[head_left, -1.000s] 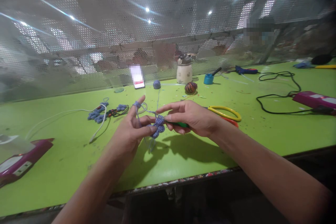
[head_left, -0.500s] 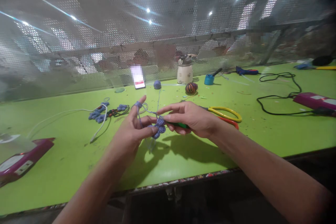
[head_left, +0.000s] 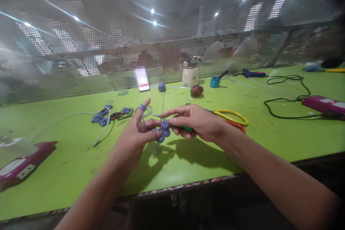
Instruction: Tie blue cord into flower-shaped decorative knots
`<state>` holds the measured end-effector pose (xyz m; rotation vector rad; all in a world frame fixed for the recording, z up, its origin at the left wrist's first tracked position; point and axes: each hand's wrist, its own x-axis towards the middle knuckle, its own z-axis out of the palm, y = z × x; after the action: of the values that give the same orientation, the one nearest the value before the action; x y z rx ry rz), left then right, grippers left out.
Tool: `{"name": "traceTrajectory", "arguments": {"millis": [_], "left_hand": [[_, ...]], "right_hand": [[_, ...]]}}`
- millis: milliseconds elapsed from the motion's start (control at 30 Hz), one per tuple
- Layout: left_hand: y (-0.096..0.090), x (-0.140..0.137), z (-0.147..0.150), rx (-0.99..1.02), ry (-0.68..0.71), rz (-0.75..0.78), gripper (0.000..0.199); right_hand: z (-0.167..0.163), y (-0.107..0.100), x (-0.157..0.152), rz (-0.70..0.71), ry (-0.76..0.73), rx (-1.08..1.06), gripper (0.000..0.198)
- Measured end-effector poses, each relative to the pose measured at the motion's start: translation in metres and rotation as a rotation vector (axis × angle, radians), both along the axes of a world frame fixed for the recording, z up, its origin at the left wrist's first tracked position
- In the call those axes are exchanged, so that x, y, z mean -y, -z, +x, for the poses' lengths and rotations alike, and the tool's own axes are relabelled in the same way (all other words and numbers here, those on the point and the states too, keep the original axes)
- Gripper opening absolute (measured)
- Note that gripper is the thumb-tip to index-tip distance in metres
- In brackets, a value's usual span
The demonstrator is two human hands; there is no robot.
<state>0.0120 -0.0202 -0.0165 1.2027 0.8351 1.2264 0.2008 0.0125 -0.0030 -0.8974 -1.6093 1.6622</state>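
Observation:
Between the thumb and fingers of my left hand [head_left: 140, 127] is a purple crocheted flower [head_left: 164, 131] with puffy petals. Purple yarn wraps around the raised index finger of that hand. My right hand [head_left: 190, 120] grips a crochet hook [head_left: 186, 128] with a green handle; its tip is at the flower, where fine detail is hard to make out. A strand runs back from the flower to a small purple yarn ball [head_left: 161, 87]. Just behind the right hand lie scissors [head_left: 231, 116] with yellow and red handles.
Finished purple crochet pieces [head_left: 101, 116] lie at left under a white cable [head_left: 107, 125]. Behind stand a phone [head_left: 143, 84], a bottle [head_left: 190, 73], a dark multicoloured yarn ball [head_left: 196, 90] and a blue pot [head_left: 215, 82]. Magenta power strips [head_left: 323, 105] sit at both sides. A perforated screen closes the back.
Almost nothing differs; the view has shifted very slightly. Both hands keep the same hold on the flower and the hook.

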Motion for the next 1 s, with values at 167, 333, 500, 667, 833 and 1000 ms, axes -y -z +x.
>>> {"name": "traceTrajectory", "arguments": {"millis": [167, 333, 500, 667, 833, 1000], "left_hand": [[0.0003, 0.0012, 0.0004, 0.007, -0.009, 0.008, 0.111], [0.0011, 0.0015, -0.0002, 0.016, 0.011, 0.03, 0.11], [0.0008, 0.0015, -0.0007, 0.004, 0.006, 0.036, 0.11], [0.0007, 0.0016, -0.0005, 0.009, 0.01, 0.025, 0.107], [0.0004, 0.0017, -0.0004, 0.005, 0.014, 0.022, 0.107], [-0.001, 0.0024, -0.0002, 0.007, 0.016, 0.021, 0.11]], "right_hand": [[0.0005, 0.0004, -0.0004, 0.0, -0.002, -0.008, 0.03], [0.001, 0.0007, -0.0006, 0.009, -0.007, -0.033, 0.029], [0.0011, 0.0012, -0.0012, 0.006, -0.008, -0.037, 0.03], [0.001, 0.0019, -0.0023, 0.002, -0.009, -0.036, 0.029], [-0.0005, 0.0008, -0.001, -0.007, 0.008, -0.029, 0.029], [-0.0002, 0.0011, -0.0007, -0.001, 0.01, -0.031, 0.029]]}}
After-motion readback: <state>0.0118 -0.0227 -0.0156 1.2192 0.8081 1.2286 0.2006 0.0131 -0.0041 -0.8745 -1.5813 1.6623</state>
